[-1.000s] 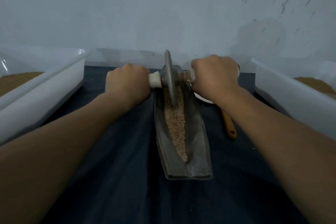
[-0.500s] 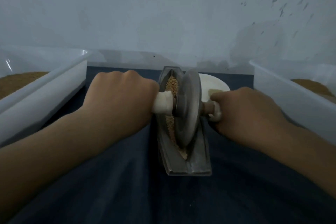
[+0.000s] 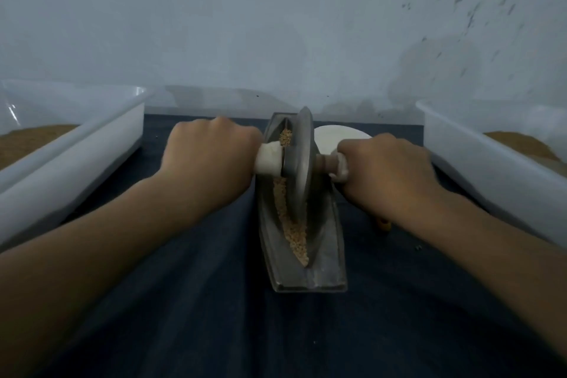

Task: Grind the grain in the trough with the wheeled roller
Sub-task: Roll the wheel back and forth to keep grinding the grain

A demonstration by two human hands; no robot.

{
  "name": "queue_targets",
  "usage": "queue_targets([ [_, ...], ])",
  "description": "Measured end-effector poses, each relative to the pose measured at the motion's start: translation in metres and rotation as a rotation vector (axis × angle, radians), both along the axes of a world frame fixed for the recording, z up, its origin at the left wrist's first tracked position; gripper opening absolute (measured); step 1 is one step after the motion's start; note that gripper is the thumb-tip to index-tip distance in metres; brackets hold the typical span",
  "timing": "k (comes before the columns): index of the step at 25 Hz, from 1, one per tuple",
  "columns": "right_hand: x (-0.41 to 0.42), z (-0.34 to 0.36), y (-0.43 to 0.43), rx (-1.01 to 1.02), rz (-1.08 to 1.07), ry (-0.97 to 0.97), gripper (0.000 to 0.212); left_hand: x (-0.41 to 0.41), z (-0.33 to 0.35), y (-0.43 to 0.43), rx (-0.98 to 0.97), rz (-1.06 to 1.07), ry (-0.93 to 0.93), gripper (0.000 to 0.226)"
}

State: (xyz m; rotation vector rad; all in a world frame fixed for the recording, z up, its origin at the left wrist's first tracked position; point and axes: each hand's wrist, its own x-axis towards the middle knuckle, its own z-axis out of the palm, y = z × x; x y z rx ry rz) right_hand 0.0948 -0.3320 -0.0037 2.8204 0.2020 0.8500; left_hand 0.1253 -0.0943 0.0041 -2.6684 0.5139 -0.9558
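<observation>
The trough [image 3: 303, 230] lies between the hands, long axis pointing away toward the wall, grain [image 3: 293, 224] inside. The left hand [image 3: 211, 153] and right hand [image 3: 386, 166] each grip a handle end of the wheeled roller [image 3: 299, 163], whose axle lies crosswise.

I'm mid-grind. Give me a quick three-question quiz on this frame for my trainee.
1. True or false: the left hand and right hand each grip a handle of the roller.
2. The roller's wheel stands in: A) the trough B) a bin C) a plate.
3. Fill in: the trough holds ___.

Key: 1 true; 2 A; 3 grain.
</observation>
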Motion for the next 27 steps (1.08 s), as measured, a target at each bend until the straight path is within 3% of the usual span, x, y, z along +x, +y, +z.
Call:
queue_targets([
  [2, -0.030, 0.011, 0.000, -0.054, 0.086, -0.086, 0.018, -0.027, 0.002, 0.015, 0.014, -0.048, -0.010, 0.035],
  [4, -0.039, 0.016, -0.003, -0.050, 0.145, -0.088, 0.020, -0.031, 0.003, 0.025, 0.011, -0.071, -0.029, 0.031],
  [7, -0.008, 0.009, -0.001, -0.092, 0.003, 0.013, 0.032, -0.014, -0.004, 0.016, 0.038, 0.035, 0.044, 0.018],
  [10, 0.055, 0.005, 0.005, 0.062, -0.054, 0.102, 0.026, 0.037, 0.002, -0.011, -0.009, 0.099, 0.013, 0.005],
  [14, 0.072, -0.003, 0.001, 0.255, -0.069, 0.173, 0.016, 0.056, 0.022, -0.033, 0.030, 0.122, 0.017, 0.014],
  [17, 0.032, 0.000, 0.001, 0.056, -0.045, 0.067, 0.024, 0.020, 0.007, -0.013, 0.003, 0.081, 0.070, 0.004],
  [22, -0.037, 0.018, 0.001, -0.062, 0.075, 0.008, 0.026, -0.038, 0.008, 0.024, 0.030, -0.090, 0.000, 0.043],
  [24, -0.028, 0.017, 0.000, -0.073, 0.027, 0.072, 0.023, -0.030, 0.010, 0.021, 0.044, -0.056, 0.037, 0.038],
  [27, 0.020, 0.005, 0.005, -0.107, -0.051, -0.022, 0.032, 0.012, -0.010, 0.006, 0.000, 0.056, 0.061, 0.017],
])
